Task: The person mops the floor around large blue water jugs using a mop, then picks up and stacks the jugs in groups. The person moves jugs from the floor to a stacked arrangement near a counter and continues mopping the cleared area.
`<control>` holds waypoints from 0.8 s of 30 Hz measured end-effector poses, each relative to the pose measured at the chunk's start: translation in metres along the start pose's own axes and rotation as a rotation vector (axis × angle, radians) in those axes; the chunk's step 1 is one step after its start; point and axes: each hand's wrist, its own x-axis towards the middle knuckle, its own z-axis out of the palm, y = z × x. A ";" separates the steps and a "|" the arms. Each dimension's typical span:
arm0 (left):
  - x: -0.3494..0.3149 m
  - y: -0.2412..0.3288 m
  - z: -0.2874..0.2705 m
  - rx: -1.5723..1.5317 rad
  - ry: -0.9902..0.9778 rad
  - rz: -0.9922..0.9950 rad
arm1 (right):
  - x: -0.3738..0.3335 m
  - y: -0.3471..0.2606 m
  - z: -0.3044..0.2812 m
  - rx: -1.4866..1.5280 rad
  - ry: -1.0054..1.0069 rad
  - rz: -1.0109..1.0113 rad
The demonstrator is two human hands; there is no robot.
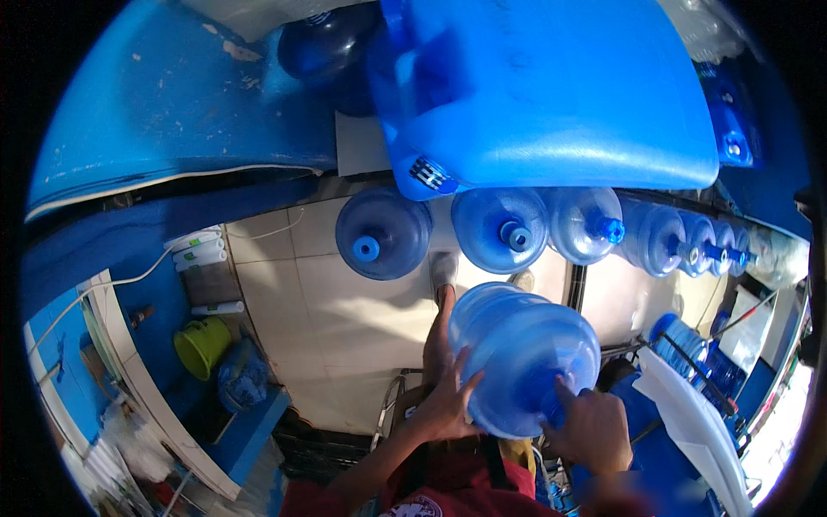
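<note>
A large clear-blue water jug (517, 345) is tilted in front of my body, its neck end toward me. My left hand (444, 403) holds its left side, thumb and fingers spread against the curved wall. At the neck, my right hand (594, 428) is closed around the blue cap area, with one finger lying along the jug's shoulder. Whether the cap is loose cannot be seen, as the hand covers part of it. Just beyond stand similar jugs on the floor: one with a light blue cap (366, 249), and another jug (500, 228) to its right.
A big blue plastic jerrycan (560, 95) rests on the blue counter (189, 112) ahead. Several more jugs (659, 241) line the floor at right. A green bucket (202, 346) and white rolls (200, 252) are at left. White sheeting (693, 418) hangs at lower right.
</note>
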 end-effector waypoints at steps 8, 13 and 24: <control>-0.047 0.054 -0.067 0.127 0.206 -0.173 | 0.030 -0.093 -0.022 -0.139 -0.031 -0.553; -0.063 0.011 -0.063 0.145 0.465 -0.301 | 0.066 -0.149 0.001 0.016 0.039 -0.851; -0.124 -0.247 -0.108 -0.153 1.008 -0.425 | 0.150 -0.143 0.093 0.706 0.000 -0.723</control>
